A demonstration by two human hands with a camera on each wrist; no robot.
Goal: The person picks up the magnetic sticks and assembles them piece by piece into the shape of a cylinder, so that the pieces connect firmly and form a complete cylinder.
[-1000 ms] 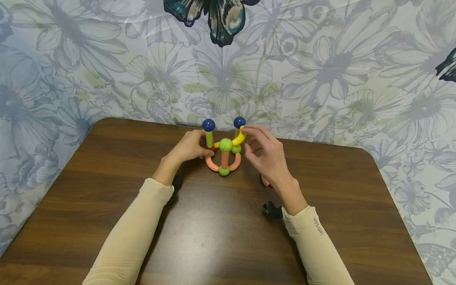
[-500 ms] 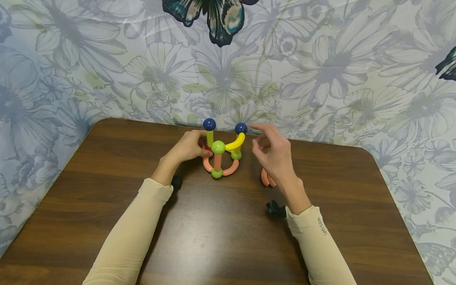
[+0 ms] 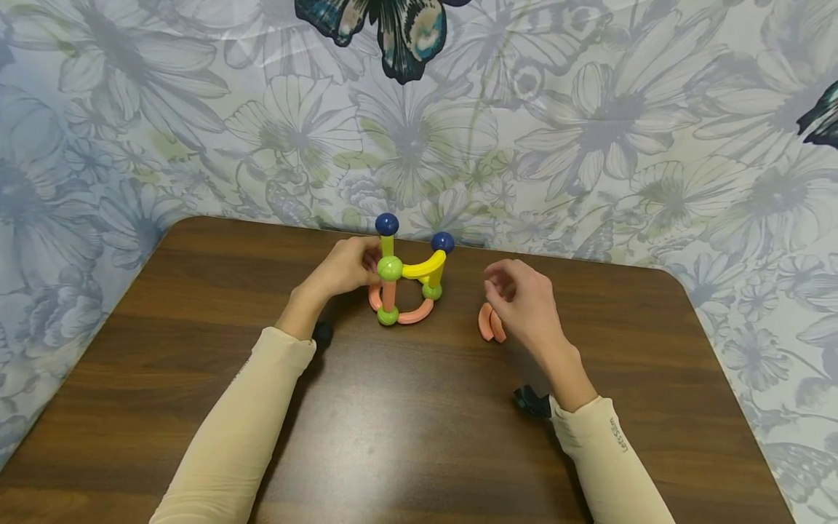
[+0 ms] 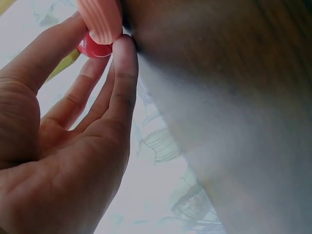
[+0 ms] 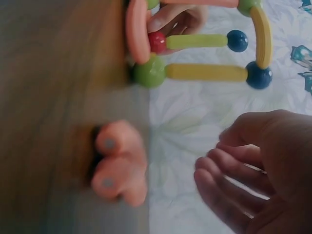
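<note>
A magnetic stick-and-ball structure stands near the table's back edge. A ring of pink curved sticks [image 3: 417,313] forms its base. A pink straight stick [image 3: 389,296] joins the lower green ball [image 3: 388,316] to the upper green ball [image 3: 390,268]. From there a yellow curved stick [image 3: 422,270] reaches the right blue ball [image 3: 442,241]; another blue ball [image 3: 387,224] tops a lime stick. My left hand [image 3: 343,269] pinches the red ball [image 4: 95,48] at the base, mostly hidden in the head view. My right hand [image 3: 527,302], fingers loosely bent, holds nothing beside loose pink curved sticks [image 3: 485,322].
The brown wooden table [image 3: 406,422] meets a flower-patterned wall covering [image 3: 419,145] at its back edge. Black wrist camera mounts show at the left wrist [image 3: 323,333] and at the right wrist [image 3: 532,402].
My right hand has left the yellow curved stick and moved right and down beside the loose pink sticks. The structure has turned, its front green balls shifting left. My left hand keeps its hold.
</note>
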